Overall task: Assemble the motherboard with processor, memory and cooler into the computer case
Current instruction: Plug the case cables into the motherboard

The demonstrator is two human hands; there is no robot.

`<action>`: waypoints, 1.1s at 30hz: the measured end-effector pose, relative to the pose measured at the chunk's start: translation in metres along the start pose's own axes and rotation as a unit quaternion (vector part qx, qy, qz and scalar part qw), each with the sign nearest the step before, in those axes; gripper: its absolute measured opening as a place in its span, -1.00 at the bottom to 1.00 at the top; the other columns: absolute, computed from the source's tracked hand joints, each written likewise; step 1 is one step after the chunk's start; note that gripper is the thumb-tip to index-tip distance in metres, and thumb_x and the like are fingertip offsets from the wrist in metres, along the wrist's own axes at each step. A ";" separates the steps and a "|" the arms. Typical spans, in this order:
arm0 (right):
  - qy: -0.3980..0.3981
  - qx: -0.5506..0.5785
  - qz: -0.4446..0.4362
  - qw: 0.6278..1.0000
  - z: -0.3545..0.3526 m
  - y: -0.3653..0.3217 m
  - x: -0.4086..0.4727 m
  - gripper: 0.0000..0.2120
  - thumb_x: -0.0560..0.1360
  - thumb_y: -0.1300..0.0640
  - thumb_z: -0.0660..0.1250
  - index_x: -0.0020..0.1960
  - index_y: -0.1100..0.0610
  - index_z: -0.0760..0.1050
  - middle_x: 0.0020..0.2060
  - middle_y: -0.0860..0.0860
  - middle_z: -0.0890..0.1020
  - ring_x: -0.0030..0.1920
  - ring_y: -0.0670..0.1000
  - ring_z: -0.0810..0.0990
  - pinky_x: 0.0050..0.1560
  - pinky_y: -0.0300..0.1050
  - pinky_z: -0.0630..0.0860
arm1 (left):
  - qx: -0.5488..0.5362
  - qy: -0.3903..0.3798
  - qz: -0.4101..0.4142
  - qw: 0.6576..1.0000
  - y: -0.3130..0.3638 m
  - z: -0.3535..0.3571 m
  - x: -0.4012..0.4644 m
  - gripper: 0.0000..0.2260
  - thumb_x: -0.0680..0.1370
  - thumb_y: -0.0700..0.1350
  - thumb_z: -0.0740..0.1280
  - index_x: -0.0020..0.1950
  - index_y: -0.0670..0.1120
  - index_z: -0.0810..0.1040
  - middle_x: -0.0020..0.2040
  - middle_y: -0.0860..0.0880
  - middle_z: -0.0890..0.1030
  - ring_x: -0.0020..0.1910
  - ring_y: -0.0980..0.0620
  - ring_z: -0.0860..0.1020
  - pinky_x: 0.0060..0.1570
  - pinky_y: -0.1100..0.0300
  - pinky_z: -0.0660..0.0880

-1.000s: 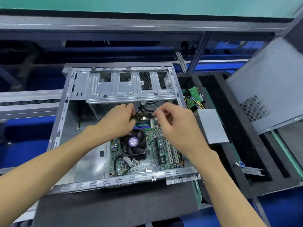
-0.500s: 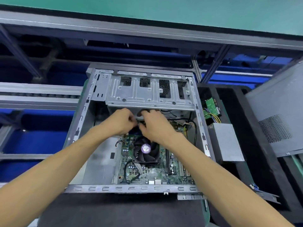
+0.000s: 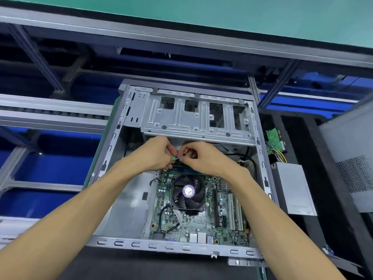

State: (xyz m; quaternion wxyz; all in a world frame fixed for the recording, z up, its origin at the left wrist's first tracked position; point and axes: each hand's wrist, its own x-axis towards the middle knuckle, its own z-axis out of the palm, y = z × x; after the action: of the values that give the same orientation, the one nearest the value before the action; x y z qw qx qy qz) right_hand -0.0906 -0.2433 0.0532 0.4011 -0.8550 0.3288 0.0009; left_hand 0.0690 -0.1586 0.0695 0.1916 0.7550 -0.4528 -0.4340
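While both hands (image 3: 177, 156) pinch a small connector (image 3: 175, 158), motherboard (image 3: 201, 209) inside case (image 3: 113, 158)

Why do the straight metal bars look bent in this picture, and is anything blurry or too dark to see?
Head view: wide-angle lens bows the frame rails and stretches the forearms; even light, no glare; motherboard and cooler fan sharp; the small part pinched between left hand and right hand is unreadable.
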 end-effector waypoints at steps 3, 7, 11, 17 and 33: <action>0.006 0.011 -0.029 0.999 0.000 -0.002 -0.001 -0.95 0.51 0.01 0.44 -0.04 -0.08 0.60 -0.27 -0.14 0.58 -0.24 -0.16 0.53 -0.17 -0.21 0.48 | 0.031 -0.011 0.005 0.999 -0.001 0.000 0.002 -0.89 0.55 -0.35 0.32 -0.06 -0.16 0.53 -0.23 -0.14 0.70 -0.26 -0.01 0.69 -0.02 -0.01 0.65; 0.014 0.013 -0.038 0.999 0.001 -0.004 0.000 -0.96 0.53 0.06 0.44 -0.05 -0.06 0.59 -0.28 -0.10 0.55 -0.26 -0.11 0.49 -0.18 -0.18 0.43 | 0.057 -0.034 -0.005 0.998 0.000 -0.005 0.001 -0.95 0.54 -0.31 0.35 -0.01 -0.24 0.55 -0.17 -0.16 0.70 -0.16 -0.07 0.69 0.02 -0.02 0.63; 0.023 0.012 -0.033 0.999 0.004 -0.005 -0.001 -0.98 0.58 0.04 0.39 0.00 -0.05 0.56 -0.27 -0.14 0.54 -0.28 -0.15 0.46 -0.22 -0.23 0.40 | 0.198 -0.042 -0.033 0.979 -0.004 -0.016 -0.003 -0.86 0.53 -0.18 0.42 0.06 -0.07 0.54 -0.13 0.01 0.61 -0.11 -0.01 0.59 -0.13 0.22 0.47; 0.021 0.016 -0.023 0.999 0.006 -0.006 0.001 -0.95 0.60 0.02 0.36 0.03 -0.02 0.53 -0.25 -0.12 0.60 -0.24 -0.14 0.53 -0.16 -0.17 0.47 | 0.152 -0.028 -0.007 0.988 -0.006 -0.019 0.000 -0.82 0.49 -0.02 0.50 -0.06 -0.02 0.52 -0.25 -0.02 0.66 -0.31 0.05 0.64 -0.26 0.18 0.56; 0.164 0.082 0.006 0.983 0.031 -0.009 0.006 -0.73 0.52 0.02 0.46 -0.34 0.03 0.63 -0.27 -0.17 0.71 -0.10 -0.24 0.63 -0.08 -0.40 0.44 | 0.195 -0.003 0.049 0.980 -0.012 -0.018 0.005 -0.83 0.60 -0.03 0.34 -0.19 0.04 0.47 -0.29 0.02 0.63 -0.36 0.06 0.63 -0.29 0.18 0.56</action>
State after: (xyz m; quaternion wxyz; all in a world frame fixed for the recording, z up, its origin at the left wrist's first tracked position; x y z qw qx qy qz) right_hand -0.0724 -0.2215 0.0363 0.4109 -0.8056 0.3944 -0.1636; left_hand 0.0914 -0.1589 0.0686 0.0602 0.7536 -0.5656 -0.3294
